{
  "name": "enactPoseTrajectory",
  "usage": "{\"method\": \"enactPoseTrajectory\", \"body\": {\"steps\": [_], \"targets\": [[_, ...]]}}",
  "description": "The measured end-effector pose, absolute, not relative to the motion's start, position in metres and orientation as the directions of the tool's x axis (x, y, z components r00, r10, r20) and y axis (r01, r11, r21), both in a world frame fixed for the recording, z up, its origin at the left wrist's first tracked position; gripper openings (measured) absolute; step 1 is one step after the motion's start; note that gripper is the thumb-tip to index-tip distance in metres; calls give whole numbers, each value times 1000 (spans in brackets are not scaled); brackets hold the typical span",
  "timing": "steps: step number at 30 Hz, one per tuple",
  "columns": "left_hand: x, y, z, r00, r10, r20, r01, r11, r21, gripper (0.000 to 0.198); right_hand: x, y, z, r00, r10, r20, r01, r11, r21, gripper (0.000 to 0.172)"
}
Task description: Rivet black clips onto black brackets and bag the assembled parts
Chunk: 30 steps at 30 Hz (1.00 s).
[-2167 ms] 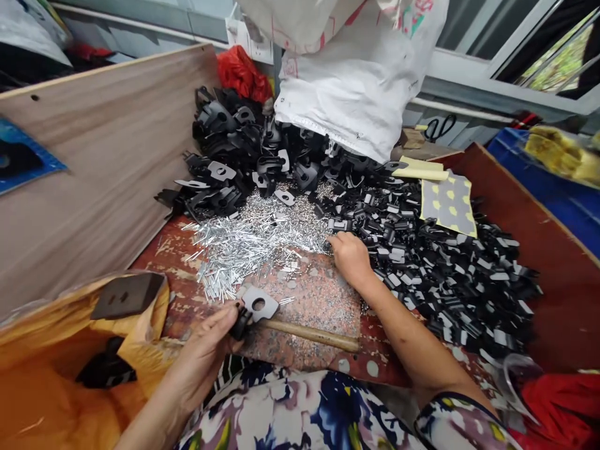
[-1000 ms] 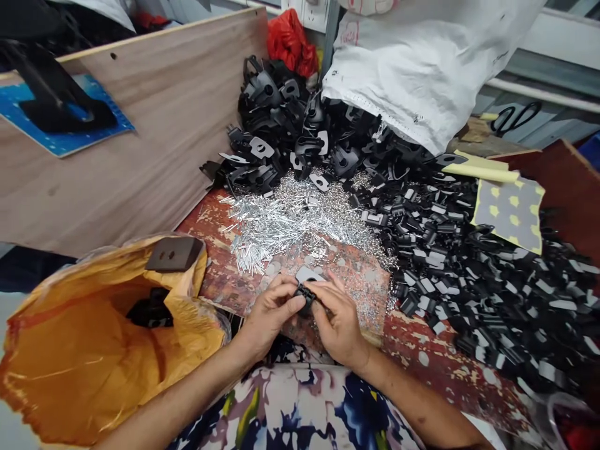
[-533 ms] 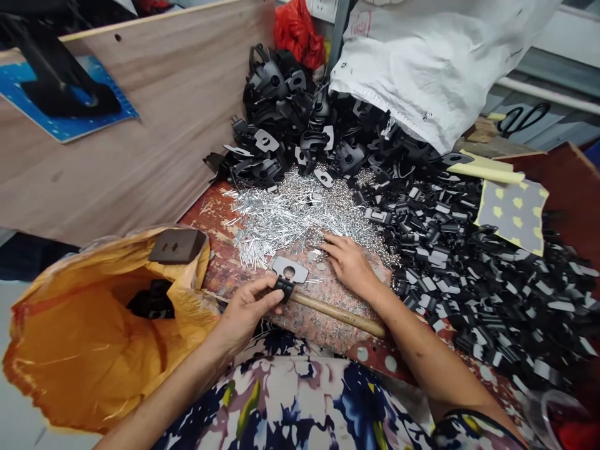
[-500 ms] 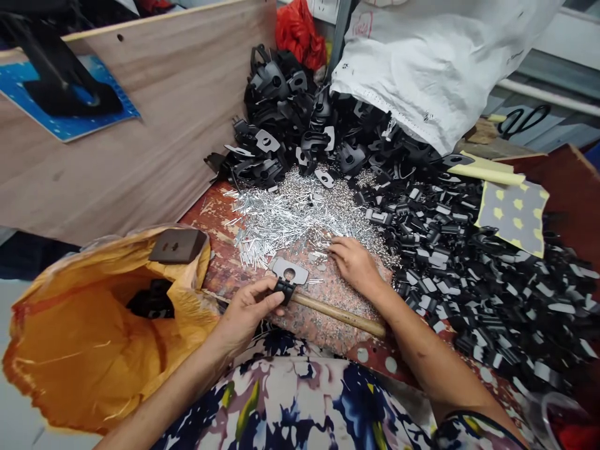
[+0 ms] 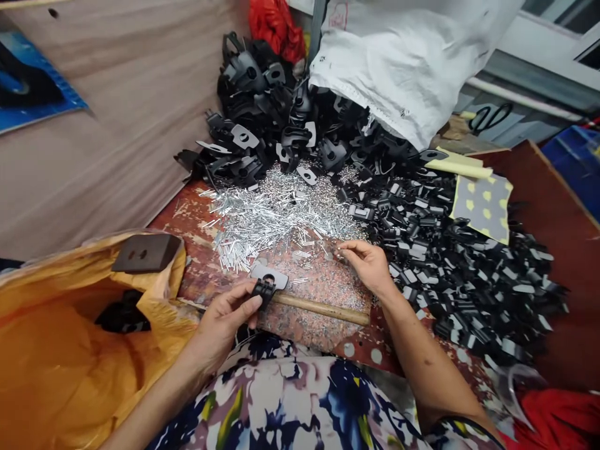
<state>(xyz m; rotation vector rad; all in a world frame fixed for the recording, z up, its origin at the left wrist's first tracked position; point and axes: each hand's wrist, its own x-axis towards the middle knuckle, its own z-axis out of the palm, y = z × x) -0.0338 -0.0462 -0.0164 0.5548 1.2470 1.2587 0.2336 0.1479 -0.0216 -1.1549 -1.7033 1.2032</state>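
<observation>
My left hand [image 5: 227, 315] pinches a black plastic clip [image 5: 264, 289] with a flat grey plate that has a round hole. The clip lies over one end of a wooden handle [image 5: 323, 308], hiding whatever is on that end. My right hand [image 5: 368, 265] is at the near right side of a heap of thin metal pins [image 5: 253, 225]. Its thumb and forefinger are pressed together; anything between them is too small to make out. Several loose pins [image 5: 300, 280] lie on the speckled work surface between the hands.
Black plastic clips [image 5: 244, 137] are piled at the back, under a white sack [image 5: 375, 69]. Small black-and-grey parts [image 5: 422, 250] cover the right side. At left, an orange sack [image 5: 56, 350] gapes beside a wooden partition [image 5: 126, 106], with a dark brown block [image 5: 146, 253] on its rim.
My right hand has drawn back from the pins a little, its fingertips now pinched together. My left hand still holds the clip. The whole view has turned slightly to the right.
</observation>
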Motion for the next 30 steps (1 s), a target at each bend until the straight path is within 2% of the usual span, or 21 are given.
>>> {"method": "enactPoseTrajectory", "body": {"steps": [3,7,9,15,19,21,24,30], "targets": [[-32,-43,-13,-175,913,-370,-353,293,889,18,230,134,-22,-332,943,4,200,75,-977,20],[-20,-30,-3,-80,937,-340,-314,300,901,16,217,114,-17,-408,899,-162,17,-170,-985,25],[-14,-23,-2,-18,942,-334,-295,314,902,17,211,107,-15,-437,887,-151,-28,-181,-983,27],[-7,-10,-3,9,957,-289,-278,280,919,21,194,96,-11,-426,901,84,-48,70,-996,14],[1,-5,1,86,933,-350,-378,356,855,32,177,82,-6,-441,856,272,19,311,-950,11],[4,-3,1,72,928,-365,-422,360,832,35,171,74,-5,-446,812,378,63,449,-891,18],[2,-4,0,12,935,-355,-396,331,857,41,170,67,-5,-479,722,499,130,620,-774,28],[-10,-9,3,-144,968,-207,-155,184,971,46,179,43,-4,-573,638,514,188,713,-675,52]]}}
